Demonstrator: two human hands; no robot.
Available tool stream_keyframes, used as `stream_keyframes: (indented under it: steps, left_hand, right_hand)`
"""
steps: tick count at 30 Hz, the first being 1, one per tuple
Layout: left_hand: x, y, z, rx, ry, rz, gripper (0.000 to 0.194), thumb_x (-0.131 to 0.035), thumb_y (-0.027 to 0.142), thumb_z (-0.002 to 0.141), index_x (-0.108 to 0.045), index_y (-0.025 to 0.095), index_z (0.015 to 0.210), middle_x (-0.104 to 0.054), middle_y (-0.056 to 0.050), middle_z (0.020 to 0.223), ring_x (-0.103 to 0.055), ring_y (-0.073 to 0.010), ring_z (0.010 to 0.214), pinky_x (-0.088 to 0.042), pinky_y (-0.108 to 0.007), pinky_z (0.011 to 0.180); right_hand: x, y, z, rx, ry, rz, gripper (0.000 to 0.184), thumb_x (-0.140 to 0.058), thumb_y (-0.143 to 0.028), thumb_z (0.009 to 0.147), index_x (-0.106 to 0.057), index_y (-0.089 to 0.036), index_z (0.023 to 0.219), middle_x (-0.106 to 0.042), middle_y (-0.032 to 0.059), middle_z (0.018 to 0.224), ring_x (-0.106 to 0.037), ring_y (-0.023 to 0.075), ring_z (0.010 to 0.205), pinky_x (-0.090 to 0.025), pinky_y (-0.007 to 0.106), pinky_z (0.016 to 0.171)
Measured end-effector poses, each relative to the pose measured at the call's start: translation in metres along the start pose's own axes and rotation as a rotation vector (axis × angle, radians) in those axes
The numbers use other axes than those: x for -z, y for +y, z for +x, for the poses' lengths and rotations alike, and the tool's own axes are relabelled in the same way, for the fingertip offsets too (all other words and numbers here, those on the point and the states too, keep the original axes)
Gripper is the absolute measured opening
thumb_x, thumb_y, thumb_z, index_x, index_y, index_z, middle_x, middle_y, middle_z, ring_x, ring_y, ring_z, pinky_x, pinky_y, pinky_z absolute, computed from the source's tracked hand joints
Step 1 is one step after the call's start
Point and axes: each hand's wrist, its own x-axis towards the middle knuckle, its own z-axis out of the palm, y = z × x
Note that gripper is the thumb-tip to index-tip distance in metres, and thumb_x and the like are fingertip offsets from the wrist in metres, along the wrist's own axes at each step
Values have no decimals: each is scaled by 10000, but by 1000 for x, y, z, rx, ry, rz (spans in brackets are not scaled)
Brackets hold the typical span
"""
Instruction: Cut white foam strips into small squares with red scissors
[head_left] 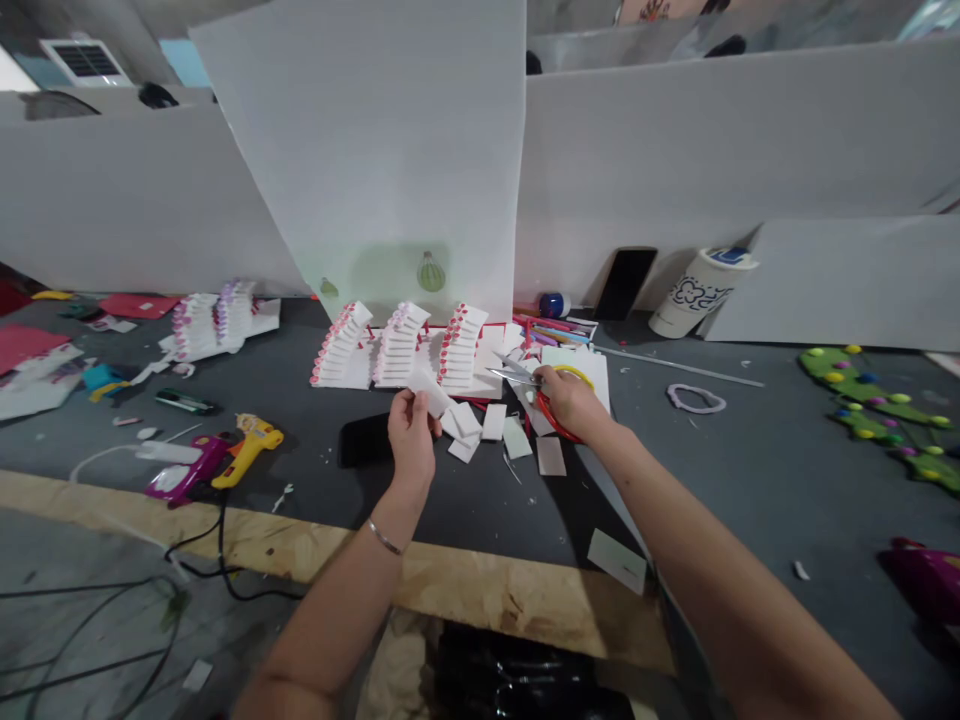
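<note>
My left hand is closed on a small white card, pinched between thumb and fingers. My right hand grips scissors with red and yellow handles, their blades apart and pointing left toward the card without touching it. Below the blades lies a loose pile of white card pieces. Behind my hands stand three curved rows of white strips with red and pink tips, one of them a red-tipped row. A dark phone lies flat beside my left hand, partly hidden by it.
Purple and yellow glue guns with cords lie at the left front edge. A box cutter is behind them. Further right are a leaning phone, a paper cup, a metal ruler and green decorated pieces.
</note>
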Motion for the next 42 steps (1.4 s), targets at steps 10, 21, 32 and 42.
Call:
stream_keyframes:
  steps: [10,21,32,42]
  left_hand:
    - [-12,-4,-18,291,-293,-24,348,-819,335,549,-648,142,782,-625,17,703,-472,-48,508,-385,-186,472]
    - [-18,-9,-35,473,-429,-52,374,-872,341,476,-633,137,680,-622,23,639,-531,-66,534,-445,-207,531]
    - [-19,-12,-41,378,-426,49,310,-846,298,527,-605,146,651,-605,42,604,-528,-60,547,-425,-198,586]
    - [-18,-6,-44,351,-437,7,339,-851,256,515,-648,157,767,-626,28,664,-545,-85,581,-445,-203,526]
  right_hand:
    - [41,-11,-21,-175,398,233,295,-490,-207,816,-654,-106,1040,-695,19,739,-607,140,583,-479,229,506]
    - [35,-44,-70,-493,424,1018,369,-706,-287,597,-537,-218,919,-583,-46,690,-534,96,515,-439,217,461]
    - [24,-53,-83,-384,382,976,321,-655,-344,665,-498,-257,930,-598,-9,781,-617,152,712,-505,297,646]
    - [20,-55,-87,-337,451,1012,305,-681,-265,663,-523,-257,923,-604,-12,822,-615,138,713,-511,279,652]
